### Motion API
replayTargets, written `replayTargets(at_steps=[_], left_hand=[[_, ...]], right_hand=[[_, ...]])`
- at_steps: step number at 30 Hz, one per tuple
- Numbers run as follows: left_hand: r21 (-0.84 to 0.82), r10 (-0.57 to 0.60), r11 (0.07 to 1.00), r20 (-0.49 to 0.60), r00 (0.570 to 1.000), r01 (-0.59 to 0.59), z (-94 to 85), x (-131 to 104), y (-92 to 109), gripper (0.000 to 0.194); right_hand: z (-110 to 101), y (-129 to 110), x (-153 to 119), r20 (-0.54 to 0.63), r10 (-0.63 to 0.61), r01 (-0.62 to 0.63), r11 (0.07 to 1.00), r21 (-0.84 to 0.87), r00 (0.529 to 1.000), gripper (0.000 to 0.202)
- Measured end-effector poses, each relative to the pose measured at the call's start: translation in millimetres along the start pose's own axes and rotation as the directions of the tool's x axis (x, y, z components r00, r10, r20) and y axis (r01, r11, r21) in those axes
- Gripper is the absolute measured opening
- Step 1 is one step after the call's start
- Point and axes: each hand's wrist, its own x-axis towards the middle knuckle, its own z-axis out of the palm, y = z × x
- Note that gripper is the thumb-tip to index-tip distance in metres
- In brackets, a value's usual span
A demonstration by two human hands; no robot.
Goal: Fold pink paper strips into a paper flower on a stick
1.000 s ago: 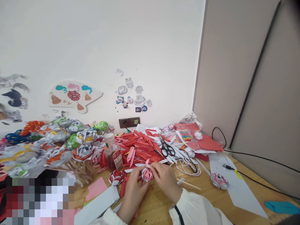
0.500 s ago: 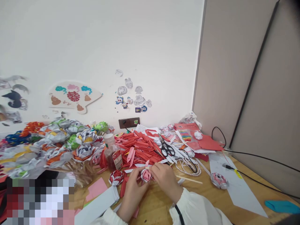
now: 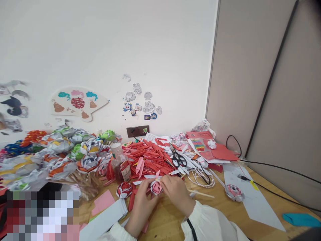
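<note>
Between my two hands is a small pink and white folded paper flower (image 3: pixel 156 188), with a pink strip standing up behind it. My left hand (image 3: pixel 144 197) has its thumb and fingers curled round the flower's left side. The fingers of my right hand (image 3: pixel 175 191) pinch at its upper right edge; what exactly the fingertips grip is hidden. A red and white paper flower (image 3: pixel 124 190) lies just left of my left hand. Behind both hands spreads a heap of folded red paper strips (image 3: pixel 150 157).
Black-handled scissors (image 3: pixel 179 160) lie on the heap's right side, near a pearl bead string (image 3: pixel 200 178). A clear bottle (image 3: pixel 116 169) stands left of the heap. Many paper flowers (image 3: pixel 62 145) fill the left. Another flower (image 3: pixel 234 192) rests right, on white paper (image 3: pixel 253 204).
Hardly anything differs. The pink paper flower is turned slightly between my fingers, and the view has shifted a little.
</note>
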Motion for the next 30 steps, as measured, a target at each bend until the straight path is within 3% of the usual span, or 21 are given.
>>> replayTargets(at_steps=[8,20,30], left_hand=[[0.074,0.066,0.995,0.028,0.997,-0.068,-2.2,1,1,0.035],[0.101,0.086,0.991,0.065,0.994,-0.093,-4.5,0,3,0.036],[0.122,0.099,0.987,0.045,0.994,-0.104,-5.0,2,2,0.036]], right_hand=[[-13,-2,3,0.033,0.116,-0.121,0.951,0.283,0.993,0.017],[-1,1,-1,-0.027,0.036,-0.035,0.999,0.039,0.999,0.024],[-10,-2,1,-0.178,0.138,-0.111,0.982,0.156,0.974,0.022]])
